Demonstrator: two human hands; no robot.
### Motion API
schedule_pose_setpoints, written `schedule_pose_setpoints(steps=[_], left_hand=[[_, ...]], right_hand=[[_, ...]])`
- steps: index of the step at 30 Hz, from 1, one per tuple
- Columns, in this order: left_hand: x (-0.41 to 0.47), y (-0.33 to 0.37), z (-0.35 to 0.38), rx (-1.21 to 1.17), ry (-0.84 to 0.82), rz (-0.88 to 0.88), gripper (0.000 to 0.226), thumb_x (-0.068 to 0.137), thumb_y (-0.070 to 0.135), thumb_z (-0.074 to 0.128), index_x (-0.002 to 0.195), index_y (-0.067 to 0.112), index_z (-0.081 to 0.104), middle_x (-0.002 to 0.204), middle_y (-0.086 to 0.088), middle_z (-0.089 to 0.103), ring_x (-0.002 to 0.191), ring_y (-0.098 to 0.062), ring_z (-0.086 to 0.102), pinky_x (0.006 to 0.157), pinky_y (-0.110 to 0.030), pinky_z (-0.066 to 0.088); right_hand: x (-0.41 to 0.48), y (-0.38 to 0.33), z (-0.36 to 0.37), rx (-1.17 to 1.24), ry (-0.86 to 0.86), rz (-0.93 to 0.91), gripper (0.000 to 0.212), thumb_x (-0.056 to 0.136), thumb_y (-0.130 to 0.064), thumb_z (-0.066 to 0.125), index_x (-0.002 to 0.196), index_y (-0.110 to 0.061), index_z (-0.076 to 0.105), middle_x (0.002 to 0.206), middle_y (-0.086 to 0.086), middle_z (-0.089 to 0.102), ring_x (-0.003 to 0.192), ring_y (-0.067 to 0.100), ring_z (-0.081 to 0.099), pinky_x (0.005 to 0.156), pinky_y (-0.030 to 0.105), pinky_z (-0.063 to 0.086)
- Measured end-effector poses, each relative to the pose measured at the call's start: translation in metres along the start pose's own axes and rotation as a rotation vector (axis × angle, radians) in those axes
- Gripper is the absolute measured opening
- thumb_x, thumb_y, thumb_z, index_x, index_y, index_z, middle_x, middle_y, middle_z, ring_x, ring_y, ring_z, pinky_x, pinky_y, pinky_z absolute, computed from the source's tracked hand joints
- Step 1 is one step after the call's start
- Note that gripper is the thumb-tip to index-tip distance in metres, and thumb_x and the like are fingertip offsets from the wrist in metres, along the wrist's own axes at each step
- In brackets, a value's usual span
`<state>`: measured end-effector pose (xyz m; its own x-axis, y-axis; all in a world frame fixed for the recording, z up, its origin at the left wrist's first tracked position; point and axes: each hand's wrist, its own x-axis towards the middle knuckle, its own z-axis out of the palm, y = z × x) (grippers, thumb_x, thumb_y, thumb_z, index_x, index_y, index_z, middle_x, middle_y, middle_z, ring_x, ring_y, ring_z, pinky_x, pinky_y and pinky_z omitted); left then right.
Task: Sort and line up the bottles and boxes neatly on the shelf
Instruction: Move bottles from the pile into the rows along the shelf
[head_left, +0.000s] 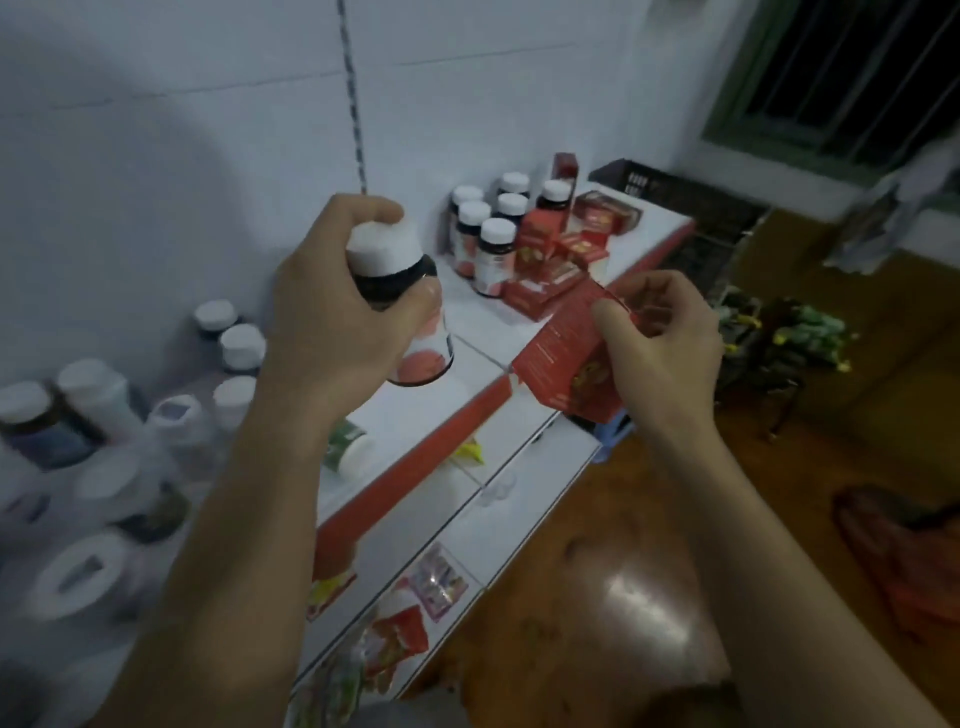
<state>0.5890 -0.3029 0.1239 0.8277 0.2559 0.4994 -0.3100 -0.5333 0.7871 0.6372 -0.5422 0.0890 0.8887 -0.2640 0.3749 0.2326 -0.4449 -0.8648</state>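
The bottle (410, 317) is lifted above the shelf (483, 332), left hand (332, 312) wrapped round it; the right hand (660, 338) pinches a red box (561, 358). Mid-sort, I'd say: each next wants setting among its own kind (488, 234).

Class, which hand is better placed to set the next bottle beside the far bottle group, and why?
Left: the left hand grips a bottle; the right hand pinches a red box.

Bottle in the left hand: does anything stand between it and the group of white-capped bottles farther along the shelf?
Nothing visible does: only bare shelf top separates the held bottle from those bottles.
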Motion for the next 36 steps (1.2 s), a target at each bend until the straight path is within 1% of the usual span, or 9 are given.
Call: schedule_pose_setpoints(steps=[4, 7, 13, 19, 23, 28, 32, 34, 36], left_hand=[[0.04, -0.028, 0.078, 0.026, -0.089, -0.08, 0.045, 0.083, 0.022, 0.08, 0.119, 0.036, 0.057, 0.106, 0.022, 0.06, 0.095, 0.002, 0.06, 0.076, -0.014, 0.048], [0.069, -0.059, 0.125, 0.093, -0.121, -0.138, 0.045, 0.084, 0.02, 0.08, 0.121, 0.032, 0.056, 0.111, 0.012, 0.06, 0.096, -0.011, 0.058, 0.081, -0.028, 0.049], [0.106, -0.109, 0.166, 0.264, -0.034, -0.336, 0.047, 0.079, 0.021, 0.08, 0.12, 0.031, 0.059, 0.117, 0.011, 0.06, 0.1, -0.013, 0.056, 0.079, -0.031, 0.046], [0.115, -0.134, 0.159, 0.421, 0.116, -0.4, 0.042, 0.082, 0.025, 0.08, 0.118, 0.028, 0.06, 0.117, 0.0, 0.061, 0.101, -0.019, 0.057, 0.082, -0.037, 0.049], [0.118, -0.142, 0.161, 0.532, 0.288, -0.428, 0.043, 0.083, 0.018, 0.081, 0.12, 0.022, 0.061, 0.118, -0.003, 0.061, 0.098, -0.01, 0.051, 0.082, -0.026, 0.042], [0.131, -0.138, 0.183, 0.138, 0.379, -0.609, 0.044, 0.093, 0.027, 0.074, 0.133, 0.029, 0.056, 0.123, 0.018, 0.061, 0.117, -0.008, 0.061, 0.099, -0.04, 0.056], [0.123, -0.126, 0.207, 0.027, 0.544, -0.674, 0.033, 0.106, 0.036, 0.051, 0.139, 0.032, 0.054, 0.133, 0.013, 0.059, 0.119, 0.001, 0.059, 0.093, -0.029, 0.056], [0.103, -0.122, 0.214, 0.062, 0.557, -0.717, 0.04, 0.102, 0.055, 0.042, 0.138, 0.041, 0.054, 0.141, 0.014, 0.056, 0.126, -0.005, 0.056, 0.097, -0.032, 0.051], [0.083, -0.117, 0.216, 0.253, 0.53, -0.737, 0.044, 0.099, 0.057, 0.041, 0.136, 0.039, 0.056, 0.141, 0.012, 0.057, 0.126, -0.007, 0.055, 0.103, -0.036, 0.047]], right_hand=[[0.059, 0.047, -0.004, -0.025, 0.002, 0.006, 0.028, 0.078, -0.052, 0.066, 0.099, -0.034, 0.062, 0.109, -0.005, 0.065, 0.096, 0.013, 0.064, 0.079, 0.044, 0.059], [0.106, 0.073, 0.01, -0.055, -0.043, -0.021, 0.028, 0.078, -0.054, 0.065, 0.098, -0.036, 0.06, 0.108, -0.007, 0.064, 0.099, 0.014, 0.063, 0.081, 0.044, 0.058], [0.148, 0.11, 0.063, -0.055, -0.237, -0.074, 0.024, 0.079, -0.052, 0.066, 0.096, -0.041, 0.055, 0.107, -0.022, 0.054, 0.109, 0.012, 0.054, 0.09, 0.043, 0.053], [0.177, 0.104, 0.131, -0.002, -0.445, -0.343, 0.032, 0.072, -0.046, 0.067, 0.097, -0.027, 0.065, 0.102, -0.009, 0.058, 0.106, 0.017, 0.05, 0.088, 0.044, 0.044], [0.187, 0.098, 0.163, -0.054, -0.576, -0.514, 0.037, 0.072, -0.052, 0.07, 0.101, -0.029, 0.064, 0.107, -0.008, 0.056, 0.111, 0.02, 0.046, 0.085, 0.05, 0.044], [0.194, 0.091, 0.202, -0.272, -0.719, -0.7, 0.041, 0.077, -0.057, 0.071, 0.107, -0.029, 0.066, 0.117, -0.001, 0.058, 0.119, 0.028, 0.045, 0.092, 0.055, 0.04], [0.198, 0.101, 0.213, 0.091, -0.625, -0.806, 0.029, 0.082, -0.039, 0.074, 0.105, -0.021, 0.071, 0.116, 0.004, 0.062, 0.121, 0.031, 0.051, 0.102, 0.05, 0.035], [0.199, 0.114, 0.208, 0.288, -0.679, -0.823, 0.021, 0.085, -0.025, 0.071, 0.102, -0.013, 0.071, 0.112, 0.01, 0.063, 0.112, 0.033, 0.054, 0.097, 0.05, 0.04], [0.199, 0.127, 0.2, 0.373, -0.802, -0.852, 0.018, 0.084, -0.012, 0.065, 0.1, -0.008, 0.069, 0.109, 0.013, 0.061, 0.103, 0.033, 0.052, 0.089, 0.049, 0.042]])
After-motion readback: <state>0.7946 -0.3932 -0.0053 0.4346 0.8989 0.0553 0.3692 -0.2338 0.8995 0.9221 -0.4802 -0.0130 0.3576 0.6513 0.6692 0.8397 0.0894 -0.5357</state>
